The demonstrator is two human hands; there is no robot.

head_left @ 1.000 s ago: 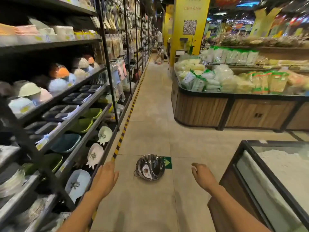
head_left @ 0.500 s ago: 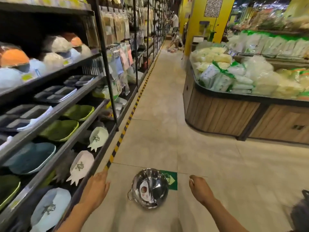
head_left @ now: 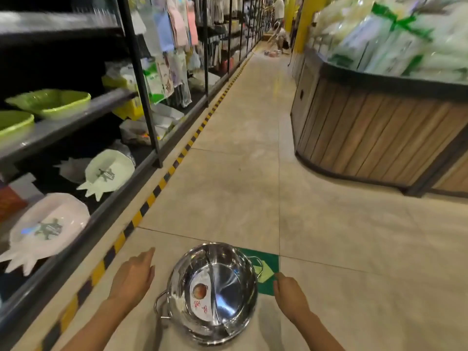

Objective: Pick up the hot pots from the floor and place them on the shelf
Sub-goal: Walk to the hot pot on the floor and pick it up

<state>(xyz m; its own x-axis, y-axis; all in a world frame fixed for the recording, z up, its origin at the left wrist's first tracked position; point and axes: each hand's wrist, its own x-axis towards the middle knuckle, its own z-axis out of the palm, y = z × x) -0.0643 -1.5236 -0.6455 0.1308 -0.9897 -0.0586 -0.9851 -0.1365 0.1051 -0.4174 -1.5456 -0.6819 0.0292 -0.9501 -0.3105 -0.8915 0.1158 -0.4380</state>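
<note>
A shiny steel hot pot with a centre divider and a paper label inside sits on the tiled floor, partly over a green floor sticker. It has a loop handle at its near left. My left hand hovers just left of the pot, fingers extended, touching nothing. My right hand hovers just right of the pot, fingers curled loosely and holding nothing. The dark metal shelf runs along the left side of the aisle.
White pineapple-shaped plates and green bowls fill the shelf levels. Yellow-black tape marks the floor by the shelf. A wood-panelled produce stand is at right. A person stands far down the aisle.
The view has come lower and closer to the pot. Both hands have dropped toward it and now flank it on either side.
</note>
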